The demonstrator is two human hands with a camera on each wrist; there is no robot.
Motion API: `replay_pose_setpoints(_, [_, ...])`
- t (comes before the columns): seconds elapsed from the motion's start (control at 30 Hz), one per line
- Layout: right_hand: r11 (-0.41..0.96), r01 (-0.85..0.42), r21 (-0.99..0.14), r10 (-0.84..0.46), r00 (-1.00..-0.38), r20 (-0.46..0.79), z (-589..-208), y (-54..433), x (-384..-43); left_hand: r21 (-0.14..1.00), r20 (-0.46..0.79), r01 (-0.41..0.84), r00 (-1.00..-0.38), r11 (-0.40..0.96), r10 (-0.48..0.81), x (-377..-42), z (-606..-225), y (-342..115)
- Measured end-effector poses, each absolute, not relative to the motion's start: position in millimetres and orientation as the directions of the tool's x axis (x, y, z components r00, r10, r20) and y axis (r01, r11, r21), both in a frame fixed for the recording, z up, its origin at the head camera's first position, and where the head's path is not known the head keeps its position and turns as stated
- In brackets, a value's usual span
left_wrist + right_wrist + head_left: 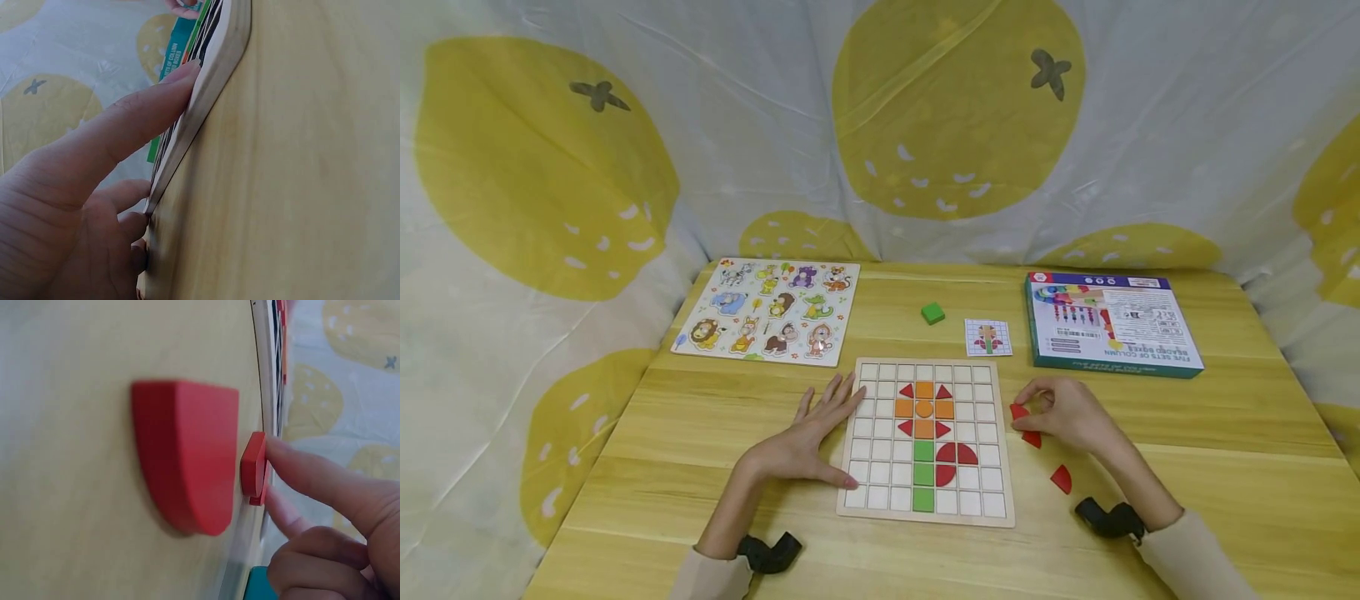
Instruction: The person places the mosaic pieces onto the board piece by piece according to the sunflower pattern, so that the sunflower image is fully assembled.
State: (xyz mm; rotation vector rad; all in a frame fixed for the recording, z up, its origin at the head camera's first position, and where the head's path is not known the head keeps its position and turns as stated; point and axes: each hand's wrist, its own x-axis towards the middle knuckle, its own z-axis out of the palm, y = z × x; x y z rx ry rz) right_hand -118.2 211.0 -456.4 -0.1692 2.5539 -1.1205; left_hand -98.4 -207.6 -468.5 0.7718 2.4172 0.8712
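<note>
On the table lies a wooden grid board (977, 510), with orange squares, an orange circle (924, 409), red triangles, green squares (923, 475) and red quarter-circles (967, 453) in its cells. My left hand (801, 442) spreads its fingers along the board's left edge, the thumb lying over the rim. To the right of the board, my right hand (1063, 412) pinches a red quarter-circle piece (1018, 411) between thumb and forefinger, close over the table. Another red quarter-circle (1032, 439) is right beside it, under the thumb. A third loose quarter-circle (187, 456) lies nearer the right wrist.
Behind the board are a green square block (932, 313) and a small pattern card (988, 337). An animal puzzle board (760, 333) lies at the back left, and a bead-set box (1112, 325) at the back right. A lemon-print cloth (760, 125) hangs behind the table.
</note>
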Motion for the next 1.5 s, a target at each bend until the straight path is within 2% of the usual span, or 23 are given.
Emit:
replay_pose_setpoints(0.4, [0.676, -0.015, -0.737, -0.277, -0.932, -0.235, -456.6, 213.3, -121.1, 0.683, -0.221, 0.349, -0.739, 0.642, 0.636, -98.2, -468.2, -208.3])
replay_pose_setpoints(0.5, [0.636, 0.005, -0.771, -0.284, -0.928, -0.241, -451.1, 206.1, -117.5, 0.682, -0.218, 0.352, -0.739, 0.641, 0.638, -97.5, -469.1, -208.7])
replay_pose_setpoints(0.9, [0.449, 0.048, -0.892, -0.37, -0.899, -0.234, -451.9, 96.3, -85.3, 0.687, -0.207, 0.358, -0.738, 0.632, 0.642, -98.0, -469.9, -207.9])
replay_pose_setpoints(1.13, [0.497, 0.018, -0.868, -0.355, -0.908, -0.222, -458.0, 74.2, -82.3, 0.683, -0.216, 0.353, -0.739, 0.639, 0.639, -98.4, -469.8, -206.9])
replay_pose_setpoints(1.5, [0.504, -0.002, -0.864, -0.362, -0.908, -0.209, -458.7, 70.8, -90.1, 0.683, -0.207, 0.357, -0.742, 0.637, 0.638, -98.5, -469.7, -208.5])
